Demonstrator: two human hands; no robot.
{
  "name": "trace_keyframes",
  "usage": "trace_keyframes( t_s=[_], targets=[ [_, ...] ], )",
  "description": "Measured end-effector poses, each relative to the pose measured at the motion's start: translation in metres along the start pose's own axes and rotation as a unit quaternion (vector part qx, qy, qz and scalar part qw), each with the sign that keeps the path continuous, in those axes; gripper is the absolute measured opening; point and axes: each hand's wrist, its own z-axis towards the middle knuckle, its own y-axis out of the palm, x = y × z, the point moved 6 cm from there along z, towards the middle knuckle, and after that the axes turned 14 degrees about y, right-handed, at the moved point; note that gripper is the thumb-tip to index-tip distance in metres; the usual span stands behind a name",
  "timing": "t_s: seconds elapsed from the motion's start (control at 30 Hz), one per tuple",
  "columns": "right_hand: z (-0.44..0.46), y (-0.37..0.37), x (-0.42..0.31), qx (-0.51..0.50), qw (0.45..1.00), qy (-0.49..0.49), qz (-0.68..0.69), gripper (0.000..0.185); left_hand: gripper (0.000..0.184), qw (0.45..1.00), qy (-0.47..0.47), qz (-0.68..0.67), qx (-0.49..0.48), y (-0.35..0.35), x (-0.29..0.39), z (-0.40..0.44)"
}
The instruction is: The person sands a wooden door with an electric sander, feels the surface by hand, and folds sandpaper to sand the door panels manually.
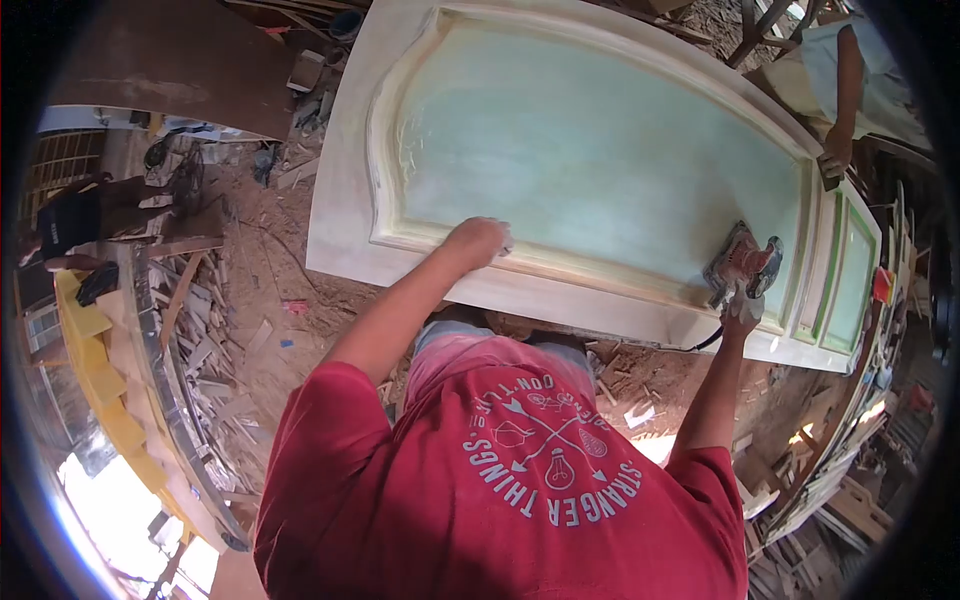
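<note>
A large pale door panel (345,190) with a curved moulded frame lies in front of me, its sunken middle (590,140) tinted light green. My left hand (478,243) is closed above the near moulding, at the left part of the panel. A whitish bit shows at its fingertips, too small to name. At the panel's right side, my dusty right hand (742,305) grips the near end of a reddish power sander (742,262). The sander rests on the green surface near the moulding, and a dark cord (708,340) trails from it.
Across the panel, a co-worker's hand (836,155) holds a small dark block at its far right edge. Another person (75,220) is at far left. Wood scraps (210,350) litter the floor. A brown board (170,60) lies at upper left, stacked timber (850,500) at lower right.
</note>
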Motion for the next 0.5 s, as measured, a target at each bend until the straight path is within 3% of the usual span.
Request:
trace_keyframes(
  t_s=[0.03,0.1,0.13,0.2,0.27,0.3,0.37,0.4,0.5],
  targets=[
    [0.018,0.006,0.039,-0.041,0.998,0.010,-0.055,0.037,0.009,0.999,0.044,0.015,-0.010,-0.005,0.000,0.003],
    [0.017,0.002,0.036,-0.096,0.988,0.124,0.010,0.038,0.006,0.997,0.071,0.036,-0.007,-0.003,-0.007,0.002],
    [0.003,-0.002,0.013,-0.106,0.961,0.219,0.131,0.038,0.005,0.995,0.093,0.046,-0.005,0.000,-0.004,0.004],
    [-0.018,-0.004,-0.018,-0.090,0.937,0.284,0.181,0.034,0.006,0.988,0.139,0.055,-0.030,-0.003,0.001,0.008],
    [-0.034,-0.005,-0.043,-0.063,0.934,0.300,0.184,0.038,0.009,0.986,0.153,0.053,-0.047,-0.013,0.010,0.011],
    [-0.028,-0.004,-0.034,-0.039,0.970,0.206,0.126,0.040,0.009,0.986,0.150,0.045,-0.051,-0.014,0.013,0.013],
    [-0.030,0.001,-0.028,0.043,0.986,0.159,-0.008,0.050,0.009,0.989,0.135,0.035,-0.058,-0.018,0.014,0.015],
    [-0.034,0.005,-0.029,0.061,0.994,0.085,-0.041,0.054,0.010,0.988,0.138,0.039,-0.055,-0.021,0.017,0.014],
    [-0.069,0.004,-0.050,0.124,0.980,0.156,-0.001,0.068,0.009,0.986,0.154,0.055,-0.038,-0.022,0.019,0.014]
  ],
)
